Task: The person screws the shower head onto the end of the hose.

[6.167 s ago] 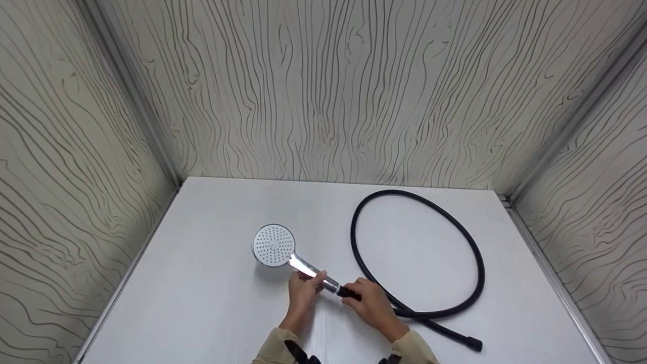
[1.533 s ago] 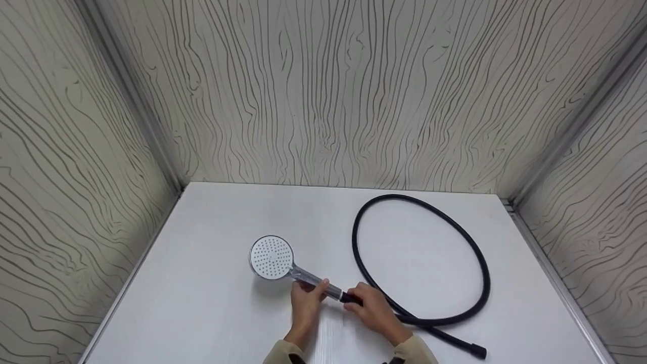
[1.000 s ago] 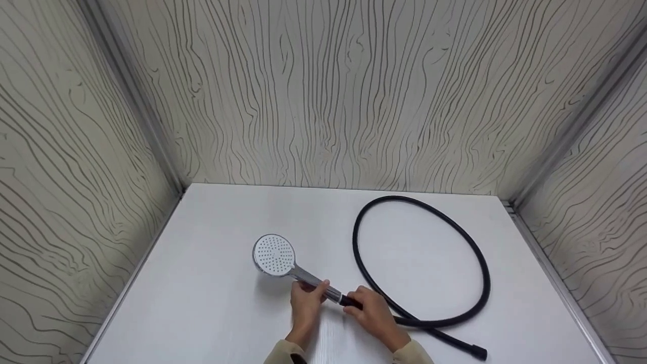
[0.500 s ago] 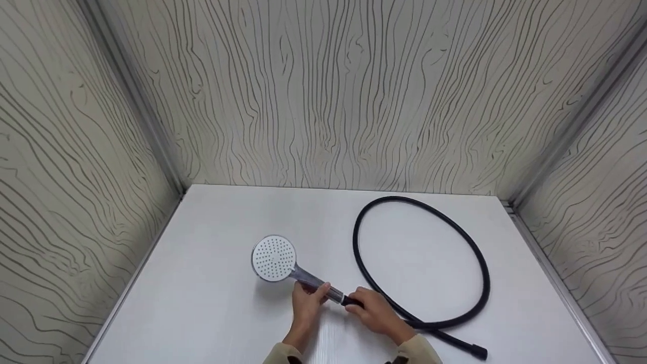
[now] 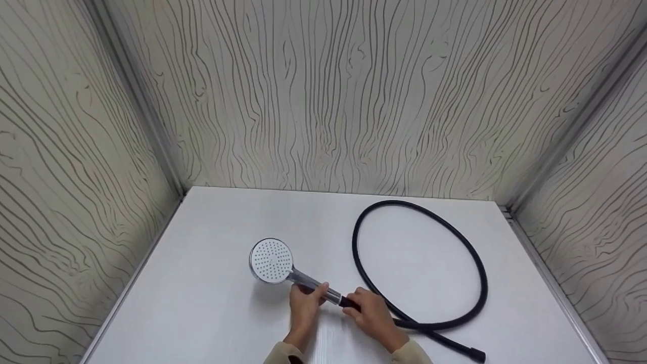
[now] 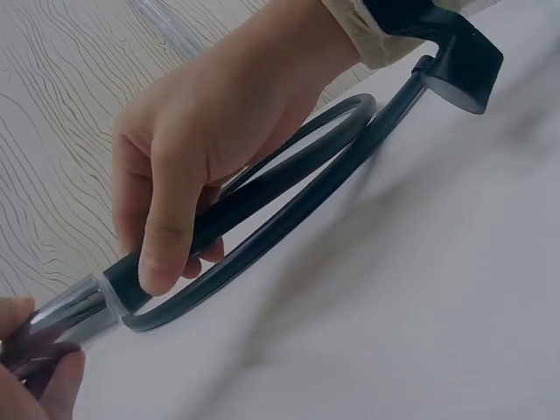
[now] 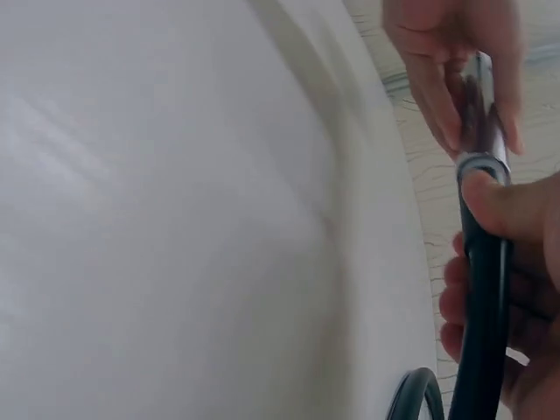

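Observation:
A hand shower (image 5: 272,260) with a round white dotted face and a chrome handle slants across the middle of the table, its face turned up. My left hand (image 5: 304,313) grips the handle low down, thumb on top. My right hand (image 5: 375,316) pinches the black end of a shower hose (image 5: 394,202) right at the handle's end. In the right wrist view, the right thumb (image 7: 503,206) presses on that black end, just below a pale ring (image 7: 483,163) at the joint. Inside the joint is hidden. The left wrist view shows the chrome handle end (image 6: 74,311) meeting the black hose end (image 6: 127,282).
The hose lies in a large loop on the right of the white table (image 5: 212,222). Its other end, a black connector (image 5: 476,355), points toward the front right. Walls with a wood-grain pattern (image 5: 323,101) enclose the back and both sides.
Both hands keep their places on the handle and the hose end, with small shifts of the right fingers and slight tilting of the shower face. The whole head view has shifted a little.

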Available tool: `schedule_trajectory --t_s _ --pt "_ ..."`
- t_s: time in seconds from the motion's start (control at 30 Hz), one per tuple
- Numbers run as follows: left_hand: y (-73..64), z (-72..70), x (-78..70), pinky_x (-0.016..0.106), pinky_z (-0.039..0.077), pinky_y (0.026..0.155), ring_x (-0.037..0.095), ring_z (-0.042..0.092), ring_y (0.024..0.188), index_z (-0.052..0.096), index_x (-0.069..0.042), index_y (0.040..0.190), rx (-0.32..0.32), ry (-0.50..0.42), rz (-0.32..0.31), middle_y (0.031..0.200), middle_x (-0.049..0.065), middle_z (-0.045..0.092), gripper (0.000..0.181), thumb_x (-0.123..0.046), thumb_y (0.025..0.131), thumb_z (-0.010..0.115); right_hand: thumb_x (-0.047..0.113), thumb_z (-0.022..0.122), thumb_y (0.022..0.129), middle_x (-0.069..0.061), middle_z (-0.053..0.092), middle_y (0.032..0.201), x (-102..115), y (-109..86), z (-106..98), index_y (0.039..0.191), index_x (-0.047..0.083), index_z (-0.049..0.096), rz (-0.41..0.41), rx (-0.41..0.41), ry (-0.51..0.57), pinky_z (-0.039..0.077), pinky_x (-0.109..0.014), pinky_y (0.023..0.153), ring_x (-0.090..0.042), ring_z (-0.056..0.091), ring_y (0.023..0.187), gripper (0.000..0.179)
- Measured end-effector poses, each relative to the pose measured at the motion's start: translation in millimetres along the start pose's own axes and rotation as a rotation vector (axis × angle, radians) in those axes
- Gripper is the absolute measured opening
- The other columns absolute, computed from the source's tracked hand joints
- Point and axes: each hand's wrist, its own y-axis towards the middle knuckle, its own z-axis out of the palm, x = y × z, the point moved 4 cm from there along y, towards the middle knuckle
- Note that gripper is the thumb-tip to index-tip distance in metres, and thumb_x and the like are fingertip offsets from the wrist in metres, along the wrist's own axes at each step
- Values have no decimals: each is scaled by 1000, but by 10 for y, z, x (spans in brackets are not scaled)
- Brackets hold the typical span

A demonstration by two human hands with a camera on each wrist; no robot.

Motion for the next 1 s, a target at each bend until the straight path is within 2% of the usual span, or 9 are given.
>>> schedule_trajectory --t_s 0.13,0.23,0.3,0.4,0.6,0.7,0.77,0.87,1.0 --pt "-24 -22 15 28 60 77 16 69 82 44 11 121 -46 -13 -26 102 20 63 53 -16 86 74 14 87 66 7 55 72 101 -34 31 79 13 66 -88 -196 -170 42 -18 54 -1 44 64 25" --pt "-29 -27 45 28 60 79 18 69 86 42 12 123 -41 -38 -35 106 23 62 56 -16 86 73 14 87 66 7 55 73 117 -50 35 80 13 66 -100 -209 -182 42 -18 55 -2 43 65 25" --pt "-24 -30 51 30 60 82 19 69 90 40 13 124 -12 -46 -25 108 24 60 57 -14 87 73 14 84 71 7 54 73 99 -45 24 83 12 67 -71 -144 -121 41 -17 54 -1 42 65 20" --pt "-24 -29 10 31 59 85 18 68 92 41 13 123 55 -47 -3 108 23 59 52 -10 88 71 20 74 84 7 54 74 32 -11 -2 87 10 69 27 25 34 38 -16 55 1 40 65 12" --pt "-46 -4 -49 33 59 86 16 68 90 42 11 122 152 -29 11 106 20 62 46 -5 88 68 27 59 96 3 59 77 -117 54 -55 93 4 69 229 411 354 40 -19 56 -2 47 66 26" --pt "-13 14 42 32 59 85 15 68 91 42 10 124 138 -27 2 107 18 62 50 -10 88 70 26 59 97 0 61 77 -149 62 -65 96 1 70 296 481 405 41 -20 55 -6 50 64 27" --pt "-16 14 50 32 60 84 17 68 90 43 11 124 106 -34 1 106 19 62 51 -11 87 71 27 62 95 0 63 76 -151 67 -44 96 3 71 294 457 392 42 -19 54 -4 50 63 25" --pt "-24 3 69 32 60 81 19 69 89 43 13 125 52 -23 -9 106 21 62 56 -14 86 73 25 70 89 -1 64 75 -134 64 -6 94 5 71 257 362 346 40 -18 55 0 47 63 20" --pt "-34 -5 102 30 61 78 17 69 87 43 11 125 10 8 -32 104 20 63 55 -17 87 72 17 80 76 1 61 71 -105 29 27 91 8 63 267 246 284 38 -18 55 0 45 61 24"
